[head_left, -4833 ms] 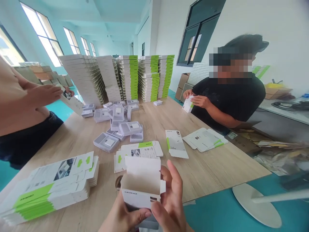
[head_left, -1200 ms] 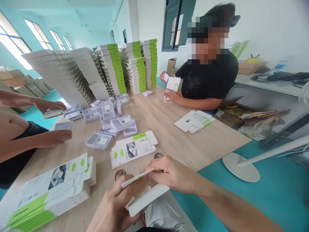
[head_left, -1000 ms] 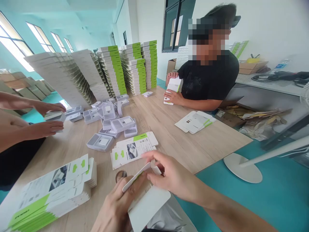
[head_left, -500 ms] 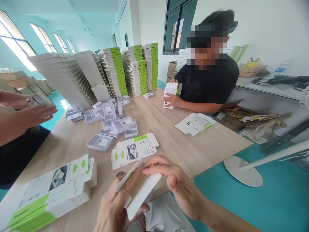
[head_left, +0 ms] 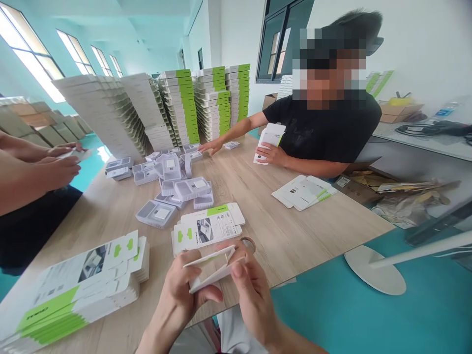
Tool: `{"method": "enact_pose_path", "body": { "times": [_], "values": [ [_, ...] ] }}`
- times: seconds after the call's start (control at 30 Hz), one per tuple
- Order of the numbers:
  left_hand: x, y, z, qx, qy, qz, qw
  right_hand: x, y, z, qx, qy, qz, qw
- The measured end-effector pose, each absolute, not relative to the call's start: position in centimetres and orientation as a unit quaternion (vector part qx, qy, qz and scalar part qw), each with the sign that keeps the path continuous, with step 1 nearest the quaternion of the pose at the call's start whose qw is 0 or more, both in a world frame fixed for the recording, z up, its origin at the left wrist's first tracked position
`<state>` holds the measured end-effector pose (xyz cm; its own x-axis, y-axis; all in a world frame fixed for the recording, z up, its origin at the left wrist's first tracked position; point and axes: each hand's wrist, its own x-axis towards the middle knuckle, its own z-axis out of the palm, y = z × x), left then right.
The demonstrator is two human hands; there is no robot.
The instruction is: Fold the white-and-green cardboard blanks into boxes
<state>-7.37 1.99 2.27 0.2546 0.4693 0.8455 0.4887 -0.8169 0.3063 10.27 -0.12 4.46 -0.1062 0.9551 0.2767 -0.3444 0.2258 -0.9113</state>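
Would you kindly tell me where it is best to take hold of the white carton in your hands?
I would grip the white carton near its two ends, fingers coming in from left and right, where the left hand and right hand hold it now. It is a thin, partly opened sleeve lying nearly level, so pressing its flat panels would likely close it.

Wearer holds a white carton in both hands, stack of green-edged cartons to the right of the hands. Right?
No: the stack of green-edged cartons lies left of the hands, as the head view shows. The rest stands: the left hand and right hand hold the white carton.
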Motion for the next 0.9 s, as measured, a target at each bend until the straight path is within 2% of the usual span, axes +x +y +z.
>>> {"method": "enact_pose_path", "body": {
  "times": [0.1,0.17,0.27,0.33,0.4,0.6,0.9],
  "values": [
    [-6.1,1.3,0.8,-0.766,-0.339,-0.546,0.007,9.1,0.0,4.5,-0.342,-0.450,0.526,0.635],
    [-4.9,0.3,0.1,-0.733,-0.383,-0.560,-0.039,8.7,0.2,4.5,-0.368,-0.433,0.510,0.646],
    [-3.1,-0.9,0.0,-0.596,-0.440,-0.637,-0.213,8.2,0.5,4.6,-0.370,-0.417,0.515,0.651],
    [-2.5,-1.0,0.5,-0.515,-0.400,-0.688,-0.318,8.0,0.6,4.6,-0.364,-0.414,0.525,0.648],
    [-2.2,-0.7,1.3,-0.434,-0.374,-0.727,-0.379,7.7,0.7,4.7,-0.364,-0.420,0.527,0.643],
    [-1.3,0.4,3.5,-0.289,-0.375,-0.784,-0.401,7.0,1.3,4.7,-0.379,-0.443,0.460,0.669],
    [-0.5,1.0,4.0,-0.265,-0.344,-0.820,-0.373,5.9,1.6,4.3,-0.341,-0.444,0.400,0.725]
  ]
}}
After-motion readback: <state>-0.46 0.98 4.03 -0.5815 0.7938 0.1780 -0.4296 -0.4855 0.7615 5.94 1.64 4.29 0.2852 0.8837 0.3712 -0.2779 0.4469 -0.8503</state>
